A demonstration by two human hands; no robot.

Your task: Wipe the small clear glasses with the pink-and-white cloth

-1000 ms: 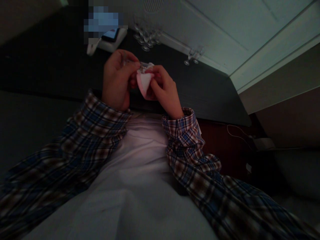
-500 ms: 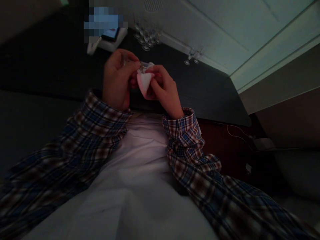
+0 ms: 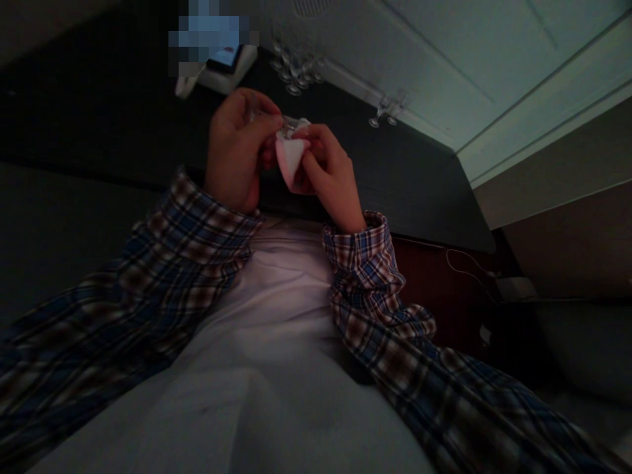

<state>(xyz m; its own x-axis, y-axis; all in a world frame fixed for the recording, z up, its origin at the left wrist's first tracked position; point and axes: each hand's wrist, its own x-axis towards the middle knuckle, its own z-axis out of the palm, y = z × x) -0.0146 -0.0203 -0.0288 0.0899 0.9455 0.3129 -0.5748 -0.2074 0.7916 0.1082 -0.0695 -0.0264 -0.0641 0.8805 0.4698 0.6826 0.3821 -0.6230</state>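
My left hand (image 3: 234, 155) is closed around a small clear glass object (image 3: 289, 123) that pokes out between its fingers; most of it is hidden. My right hand (image 3: 328, 174) pinches a folded pale pink cloth (image 3: 290, 156) and presses it against that glass object. Both hands meet above the near edge of a dark table (image 3: 409, 184), close to my chest. Plaid sleeves cover both forearms. The room is dim.
Several small clear glasses (image 3: 296, 72) stand at the back of the table, and two more (image 3: 385, 113) sit to their right. A white device with a screen (image 3: 222, 66) lies at the back left. A white cable (image 3: 467, 263) hangs below the table's right end.
Both hands have shifted slightly up and right in view with the cloth and glass still between them; the grip looks the same.
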